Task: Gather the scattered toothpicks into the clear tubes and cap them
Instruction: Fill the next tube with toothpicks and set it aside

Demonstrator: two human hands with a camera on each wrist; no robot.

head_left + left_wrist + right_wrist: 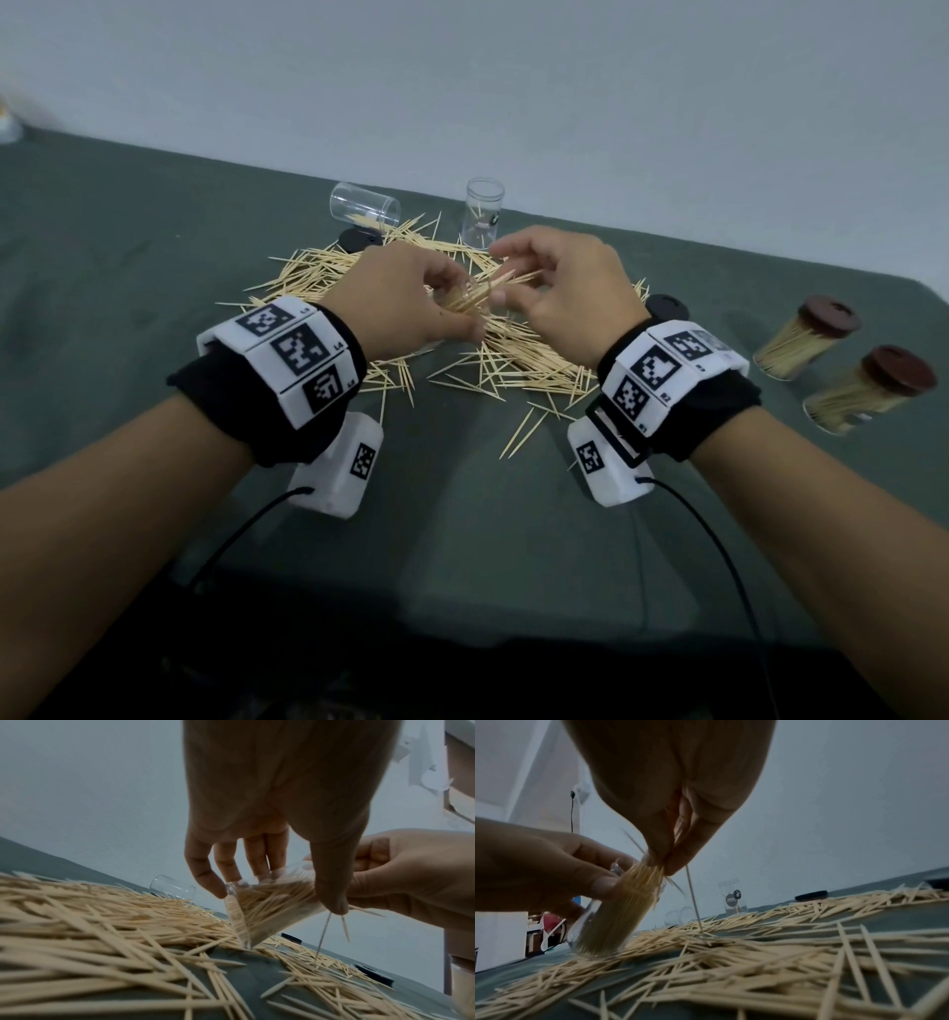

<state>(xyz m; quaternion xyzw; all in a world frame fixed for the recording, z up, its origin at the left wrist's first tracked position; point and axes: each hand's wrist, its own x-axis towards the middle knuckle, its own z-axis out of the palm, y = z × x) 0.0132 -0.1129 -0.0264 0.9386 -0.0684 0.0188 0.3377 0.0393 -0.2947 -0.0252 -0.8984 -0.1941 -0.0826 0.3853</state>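
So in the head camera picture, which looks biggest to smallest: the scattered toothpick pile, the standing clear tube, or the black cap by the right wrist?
1. Toothpick pile, by far the widest.
2. Standing clear tube.
3. Black cap, partly hidden behind the right wrist, so its full size is unsure; the tube also stands farther back.

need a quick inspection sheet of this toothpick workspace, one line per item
surface: green cloth over the table.
job's things: loose toothpicks spread mid-table; tilted clear tube nearly full; empty tube on its side; upright tube almost empty; two capped full tubes at right; black caps loose.
clutter: nothing seen.
grippers: left hand holds the tilted tube; right hand pinches a toothpick bundle at its mouth.
cables: black leads from both wrist cameras.
surroundings: plain pale wall.
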